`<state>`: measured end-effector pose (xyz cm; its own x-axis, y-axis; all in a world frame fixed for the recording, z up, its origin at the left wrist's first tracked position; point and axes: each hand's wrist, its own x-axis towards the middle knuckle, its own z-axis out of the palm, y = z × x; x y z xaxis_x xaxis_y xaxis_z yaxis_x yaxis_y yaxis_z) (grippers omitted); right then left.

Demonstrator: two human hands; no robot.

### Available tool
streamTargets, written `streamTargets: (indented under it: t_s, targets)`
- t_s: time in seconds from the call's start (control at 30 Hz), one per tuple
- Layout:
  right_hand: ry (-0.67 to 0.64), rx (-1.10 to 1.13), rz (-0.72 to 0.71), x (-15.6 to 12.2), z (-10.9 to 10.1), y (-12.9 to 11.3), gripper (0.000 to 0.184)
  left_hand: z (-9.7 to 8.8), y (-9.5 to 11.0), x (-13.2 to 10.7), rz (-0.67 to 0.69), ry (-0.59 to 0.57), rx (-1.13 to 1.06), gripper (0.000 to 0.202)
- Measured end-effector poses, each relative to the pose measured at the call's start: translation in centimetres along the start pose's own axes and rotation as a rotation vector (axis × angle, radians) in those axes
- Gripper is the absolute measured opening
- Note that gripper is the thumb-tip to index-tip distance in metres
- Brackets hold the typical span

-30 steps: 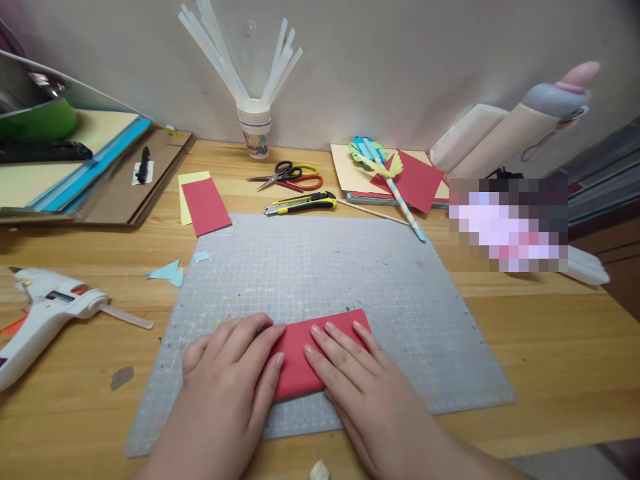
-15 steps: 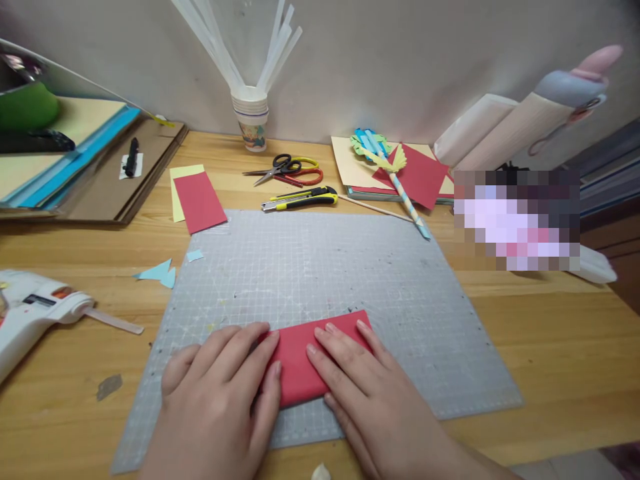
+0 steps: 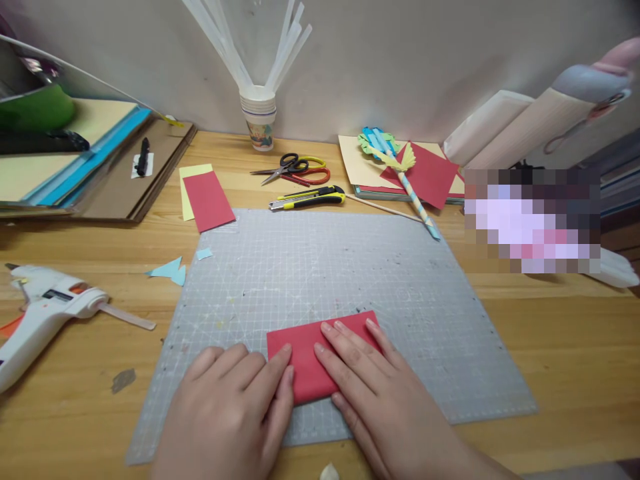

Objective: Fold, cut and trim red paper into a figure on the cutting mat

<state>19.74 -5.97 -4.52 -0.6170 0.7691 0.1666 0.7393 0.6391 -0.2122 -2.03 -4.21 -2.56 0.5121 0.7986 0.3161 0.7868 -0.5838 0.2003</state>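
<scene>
Bare wood spreads all around the hands — a table (image 3: 575, 347) backed by a plain wall (image 3: 380, 60) — with a grey mat (image 3: 310, 267) under the work. Between the two hands, at the mat's near side, lies the folded paper (image 3: 306, 373), red, its fold toward the person. The right hand (image 3: 385, 393) rests open and flat over its right part, fingers a little spread. The left hand (image 3: 225, 407) is half curled, forefinger and thumb touching the paper's left end; whether they pinch it I cannot tell.

Well left of the left hand lies the glue gun (image 3: 75, 305), a clear stick poking from its back. Nearer, ahead of that hand, are blue scraps (image 3: 170, 269) at the mat's edge, and beyond them a red card (image 3: 209, 200) overlapping a yellow one (image 3: 186, 200).

Straight beyond the grip, past the mat's far edge, sit the cutter (image 3: 320, 197), then scissors (image 3: 287, 169), then stacked cups (image 3: 259, 110) holding clear strips. Ahead of the right hand and farther right — a paper flower (image 3: 380, 143), its striped stem slanting down onto the mat's far corner.
</scene>
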Motion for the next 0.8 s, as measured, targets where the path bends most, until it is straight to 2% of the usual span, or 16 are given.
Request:
streamTargets:
  t_s: [0.57, 0.8]
  targets:
    - [-0.014, -0.021, -0.030, 0.21, -0.22, 0.03, 0.045, 0.07, 0.05, -0.21, 0.000, 0.003, 0.008, 0.024]
    - [0.063, 0.054, 0.014, 0.04, -0.08, 0.03, 0.041, 0.01, -0.04, -0.07, -0.003, 0.002, 0.030, 0.025]
